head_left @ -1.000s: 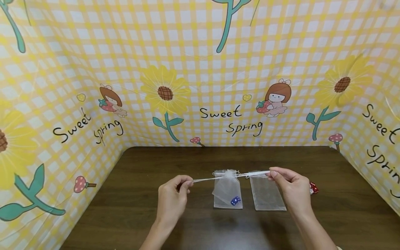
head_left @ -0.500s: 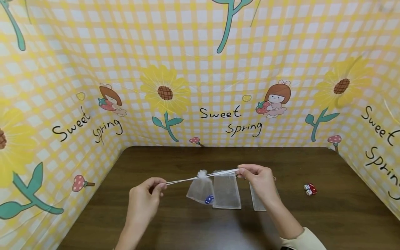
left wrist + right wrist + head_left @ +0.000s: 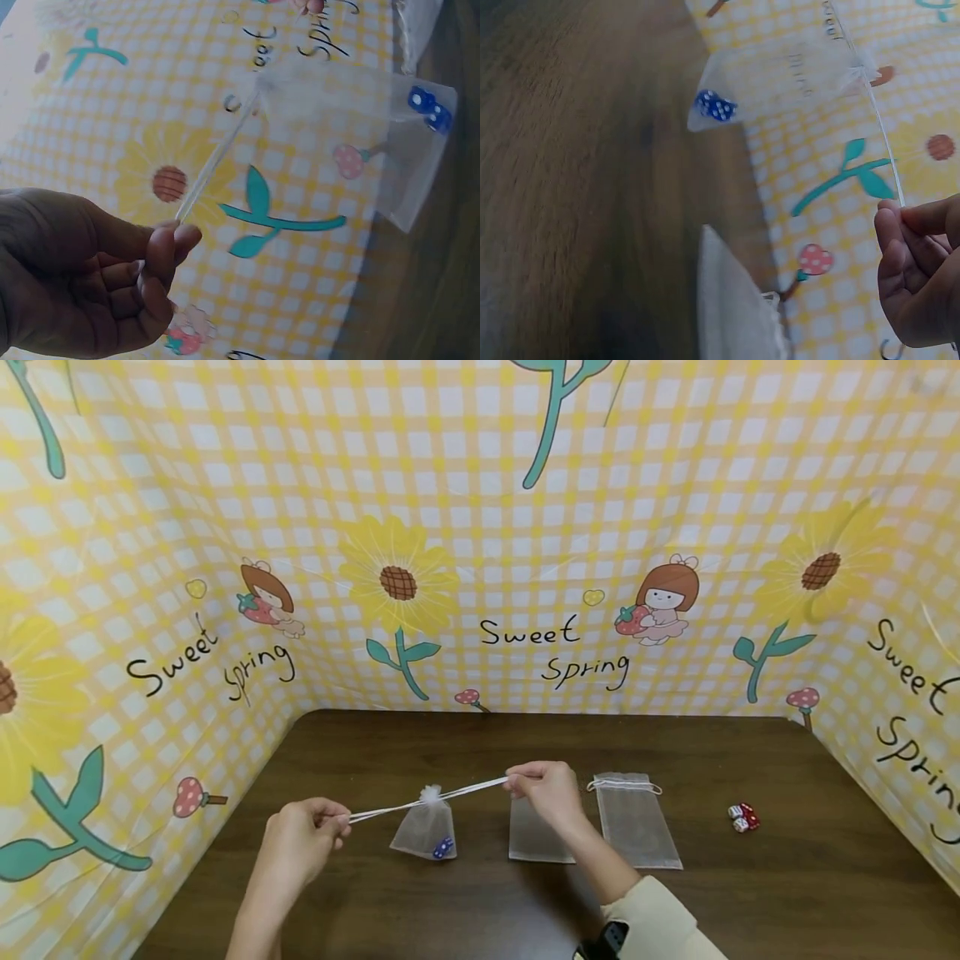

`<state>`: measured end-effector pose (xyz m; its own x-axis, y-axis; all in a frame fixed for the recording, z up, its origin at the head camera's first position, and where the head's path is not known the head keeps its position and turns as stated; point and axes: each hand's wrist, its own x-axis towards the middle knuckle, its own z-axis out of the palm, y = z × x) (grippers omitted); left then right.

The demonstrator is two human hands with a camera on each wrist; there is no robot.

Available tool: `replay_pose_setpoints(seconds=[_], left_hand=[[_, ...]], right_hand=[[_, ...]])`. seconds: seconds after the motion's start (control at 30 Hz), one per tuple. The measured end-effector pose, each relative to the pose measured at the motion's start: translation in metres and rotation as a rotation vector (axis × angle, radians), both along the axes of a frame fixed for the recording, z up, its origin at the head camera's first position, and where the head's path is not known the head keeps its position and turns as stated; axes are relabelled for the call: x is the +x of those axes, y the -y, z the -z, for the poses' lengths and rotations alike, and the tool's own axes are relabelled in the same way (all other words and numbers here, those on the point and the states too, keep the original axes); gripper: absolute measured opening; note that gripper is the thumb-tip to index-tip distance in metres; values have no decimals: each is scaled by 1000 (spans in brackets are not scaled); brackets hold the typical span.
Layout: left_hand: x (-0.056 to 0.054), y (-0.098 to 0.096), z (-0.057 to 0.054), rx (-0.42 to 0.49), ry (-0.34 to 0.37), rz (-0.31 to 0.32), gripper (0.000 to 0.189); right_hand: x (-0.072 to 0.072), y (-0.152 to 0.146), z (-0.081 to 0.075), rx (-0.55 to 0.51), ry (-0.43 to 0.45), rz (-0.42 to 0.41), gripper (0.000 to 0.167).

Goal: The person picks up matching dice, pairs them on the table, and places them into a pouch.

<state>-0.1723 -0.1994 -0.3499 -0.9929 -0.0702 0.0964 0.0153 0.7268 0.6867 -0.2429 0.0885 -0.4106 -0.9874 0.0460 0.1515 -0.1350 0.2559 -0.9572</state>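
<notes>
A sheer white drawstring pouch [image 3: 422, 828] hangs between the hands with its neck cinched into a gathered tuft. Blue dice [image 3: 444, 848] with white dots lie in its bottom corner, and they show through the mesh in both wrist views. My left hand [image 3: 300, 839] pinches one end of the white drawstring [image 3: 217, 157] between thumb and fingers. The other end is pinched by my right hand [image 3: 551, 793], higher up and to the right. Both lengths of cord are stretched taut. Behind the right hand lies a flat pouch [image 3: 536, 839], partly hidden by the hand and forearm.
Another flat drawstring pouch [image 3: 639, 822] lies right of the right forearm. Farther right, several red and white dice [image 3: 742, 817] sit in a cluster on the dark wooden table [image 3: 810, 893]. A yellow checked cloth [image 3: 517, 527] encloses the table's back and sides.
Both hands have carried the cinched pouch to the left, away from over the flat pouches. The right-hand flat pouch and the red and white dice have come into fuller view.
</notes>
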Motion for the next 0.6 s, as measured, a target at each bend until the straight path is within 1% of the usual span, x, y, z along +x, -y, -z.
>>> replay_pose_setpoints(seconds=[0.1, 0.17, 0.27, 0.37, 0.43, 0.5, 0.57, 0.6], left_hand=[[-6, 3, 7, -5, -19, -5, 8], [-11, 3, 12, -16, -51, -25, 8], [-19, 0, 18, -29, -132, -80, 9], [-29, -6, 26, -57, -249, -132, 11], [-35, -10, 33, -88, -317, -150, 11], [-41, -16, 41, -117, -363, -153, 10], [-45, -23, 49, -140, -379, -144, 9], [-46, -27, 54, -144, -377, -136, 8]], right_hand=[[-9, 9, 6, 63, -10, 19, 10], [-14, 14, 9, 121, -27, 39, 9], [-19, 19, 12, 194, -55, 70, 10], [-20, 22, 15, 251, -106, 80, 9], [-19, 25, 19, 300, -159, 60, 9], [-16, 29, 22, 358, -208, 25, 8], [-14, 35, 27, 420, -261, -19, 7], [-13, 38, 29, 443, -273, -39, 7]])
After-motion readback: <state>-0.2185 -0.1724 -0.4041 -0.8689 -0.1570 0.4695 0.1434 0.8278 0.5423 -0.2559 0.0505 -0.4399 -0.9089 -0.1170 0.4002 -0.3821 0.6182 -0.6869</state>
